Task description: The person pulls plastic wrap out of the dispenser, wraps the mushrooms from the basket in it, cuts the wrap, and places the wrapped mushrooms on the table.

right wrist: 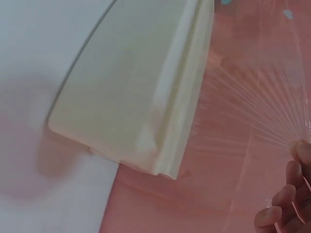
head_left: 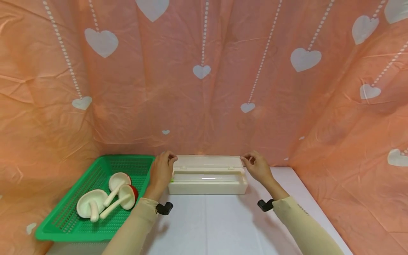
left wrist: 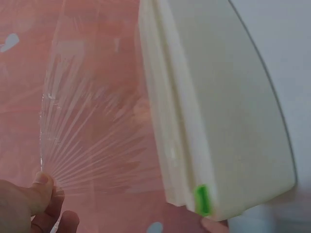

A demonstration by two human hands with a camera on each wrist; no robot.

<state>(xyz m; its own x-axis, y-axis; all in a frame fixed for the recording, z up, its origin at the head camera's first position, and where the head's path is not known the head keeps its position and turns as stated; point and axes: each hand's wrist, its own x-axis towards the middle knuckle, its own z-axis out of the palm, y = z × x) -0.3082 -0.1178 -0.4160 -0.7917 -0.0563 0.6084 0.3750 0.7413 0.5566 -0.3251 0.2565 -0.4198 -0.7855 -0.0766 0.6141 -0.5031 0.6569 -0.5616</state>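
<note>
A cream plastic wrap dispenser stands on the table with its lid tipped back. Inside its opening lies a roll of plastic wrap. Clear plastic wrap stretches out from the dispenser, creased in fans toward both hands. My left hand pinches one corner of the sheet between thumb and fingers, beside the dispenser's left end. At the right end, my right hand pinches the other corner. A small green piece sits at the dispenser's left end.
To the left is a green basket holding several white ladle-like spoons, some with red undersides. White cloth covers the table. An orange curtain with white hearts hangs close behind the dispenser and along both sides.
</note>
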